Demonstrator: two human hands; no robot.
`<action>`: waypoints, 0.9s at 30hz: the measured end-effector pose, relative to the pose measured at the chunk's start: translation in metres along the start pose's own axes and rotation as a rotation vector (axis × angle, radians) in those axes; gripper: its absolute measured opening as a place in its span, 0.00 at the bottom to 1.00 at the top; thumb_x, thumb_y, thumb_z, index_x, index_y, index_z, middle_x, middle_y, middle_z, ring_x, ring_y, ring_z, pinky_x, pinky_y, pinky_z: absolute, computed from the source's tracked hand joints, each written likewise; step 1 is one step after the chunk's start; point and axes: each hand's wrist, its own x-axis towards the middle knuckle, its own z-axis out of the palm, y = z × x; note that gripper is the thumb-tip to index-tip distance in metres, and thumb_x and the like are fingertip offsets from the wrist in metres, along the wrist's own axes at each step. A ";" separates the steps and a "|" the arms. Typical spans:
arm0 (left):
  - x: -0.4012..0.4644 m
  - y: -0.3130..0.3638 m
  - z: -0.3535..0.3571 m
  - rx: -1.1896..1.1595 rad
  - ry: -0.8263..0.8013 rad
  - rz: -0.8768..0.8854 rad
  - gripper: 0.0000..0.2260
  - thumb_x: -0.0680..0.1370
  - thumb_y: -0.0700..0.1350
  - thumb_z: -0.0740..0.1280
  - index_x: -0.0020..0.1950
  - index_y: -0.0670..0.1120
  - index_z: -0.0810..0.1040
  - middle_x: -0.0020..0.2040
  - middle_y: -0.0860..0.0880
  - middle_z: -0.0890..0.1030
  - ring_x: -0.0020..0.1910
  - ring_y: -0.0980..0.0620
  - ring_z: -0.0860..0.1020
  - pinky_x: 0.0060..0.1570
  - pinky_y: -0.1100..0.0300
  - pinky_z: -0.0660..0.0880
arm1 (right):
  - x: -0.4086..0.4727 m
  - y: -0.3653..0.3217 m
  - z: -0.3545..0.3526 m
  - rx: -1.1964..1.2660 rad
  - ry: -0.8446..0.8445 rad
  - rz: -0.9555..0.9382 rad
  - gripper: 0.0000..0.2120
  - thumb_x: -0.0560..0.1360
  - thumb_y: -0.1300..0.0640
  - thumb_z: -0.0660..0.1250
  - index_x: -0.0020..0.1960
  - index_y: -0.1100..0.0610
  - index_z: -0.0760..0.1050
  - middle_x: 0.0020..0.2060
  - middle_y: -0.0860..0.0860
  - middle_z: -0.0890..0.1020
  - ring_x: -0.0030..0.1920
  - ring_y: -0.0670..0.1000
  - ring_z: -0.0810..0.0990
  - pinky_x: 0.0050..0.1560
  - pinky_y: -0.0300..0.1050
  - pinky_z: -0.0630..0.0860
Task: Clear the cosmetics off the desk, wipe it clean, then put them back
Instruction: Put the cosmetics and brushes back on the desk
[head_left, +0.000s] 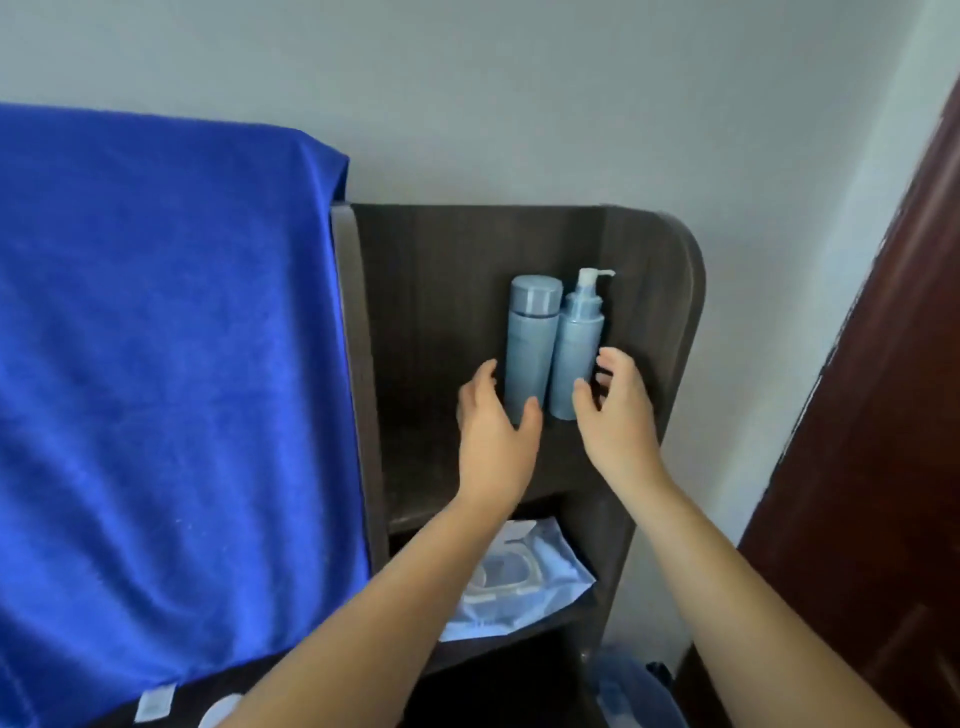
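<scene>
Left hand (493, 415): fingers spread and curved, thumb crossing the lower front of the capped bottle (531, 343), the other fingertips to that bottle's left. Contact is not confirmed; the hand reads as released, holding nothing. Right hand (615, 410): fingers likewise spread and cupped, thumb just before the base of the pump bottle (576, 358), fingertips at its right side. No closure around it; whether skin touches plastic cannot be told.

Both pale blue bottles stand upright, touching or nearly so, in the far right part of the dark wooden desk shelf (431, 467), near its back panel. The pump nozzle points right, toward the side wall of the unit.

Below the shelf, in a lower compartment, lies a light blue wipes pack (511, 582). To the left, a blue towel (156, 338) drapes over a raised surface.

Assessed risks: the bottles stand so close that closing on one may nudge the other and topple it. The right hand works in a narrow gap beside the side wall, and knuckles may strike it. A low grip on tall bottles may let them tilt on lifting. Pressure on the pump head could dispense product.
</scene>
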 end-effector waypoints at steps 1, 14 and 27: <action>0.013 -0.001 0.010 0.007 0.017 -0.062 0.25 0.77 0.44 0.64 0.72 0.45 0.58 0.68 0.45 0.65 0.67 0.49 0.64 0.64 0.56 0.65 | 0.010 0.006 0.004 0.004 -0.031 0.006 0.23 0.77 0.58 0.62 0.70 0.60 0.61 0.67 0.56 0.69 0.65 0.53 0.71 0.65 0.49 0.69; 0.040 -0.003 0.035 0.039 0.083 -0.075 0.23 0.75 0.45 0.66 0.68 0.46 0.62 0.61 0.48 0.67 0.60 0.51 0.69 0.55 0.62 0.64 | 0.036 0.015 0.024 0.140 -0.097 0.018 0.26 0.74 0.61 0.66 0.70 0.59 0.61 0.65 0.56 0.71 0.63 0.53 0.72 0.55 0.37 0.66; -0.055 0.006 -0.072 -0.102 -0.004 0.155 0.21 0.74 0.48 0.68 0.63 0.57 0.64 0.59 0.55 0.71 0.58 0.61 0.70 0.56 0.63 0.71 | -0.067 -0.049 -0.007 0.181 0.011 0.001 0.26 0.71 0.56 0.71 0.65 0.51 0.64 0.60 0.46 0.73 0.55 0.45 0.74 0.49 0.37 0.71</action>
